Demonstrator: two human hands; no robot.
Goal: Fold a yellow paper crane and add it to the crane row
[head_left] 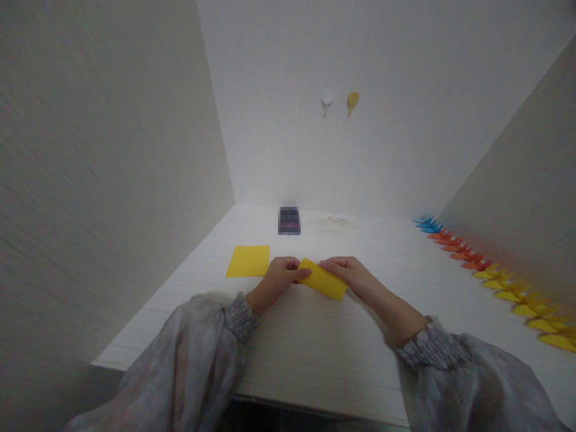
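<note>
A folded yellow paper (pixel 323 281) lies slanted just above the white table (pixel 315 348), between both hands. My left hand (pixel 279 277) pinches its left end with thumb and fingers closed. My right hand (pixel 353 273) grips its upper right edge, fingers curled over the paper. A flat yellow paper square (pixel 249 261) lies on the table to the left of my left hand, untouched.
A row of folded paper figures runs along the right wall: blue (pixel 428 225) at the far end, then orange (pixel 459 249), then yellow (pixel 526 297). A small dark box (pixel 289 220) stands at the back. Two hooks (pixel 341 102) hang on the rear wall.
</note>
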